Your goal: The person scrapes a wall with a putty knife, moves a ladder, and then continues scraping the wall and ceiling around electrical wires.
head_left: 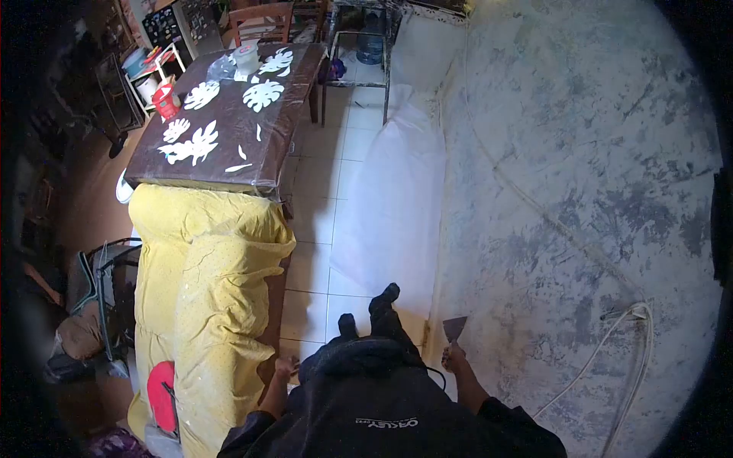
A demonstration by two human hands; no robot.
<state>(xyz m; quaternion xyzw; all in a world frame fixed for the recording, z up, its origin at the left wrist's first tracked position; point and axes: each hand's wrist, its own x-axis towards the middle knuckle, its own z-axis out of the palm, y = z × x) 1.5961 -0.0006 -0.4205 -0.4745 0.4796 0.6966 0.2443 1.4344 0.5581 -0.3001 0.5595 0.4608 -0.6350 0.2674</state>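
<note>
My right hand (453,356) is wrapped round the handle of a putty knife (455,327). Its broad, dark blade points up and away from me, close to the patchy grey-white wall (550,221). At my other side, my left hand (286,367) hangs low near the yellow cloth (221,282), loosely curled with the fingers a little apart and nothing visible in it. A translucent white plastic sheet (397,198) lies along the foot of the wall, ahead of my dark shoes.
A dark table (229,145) carries white leaf-shaped cutouts (263,95), a red tub (166,101) and a clear container (246,58). Beyond it stand a wooden chair (262,23) and a metal rack (355,69). Pale cables (637,336) hang from the wall at right.
</note>
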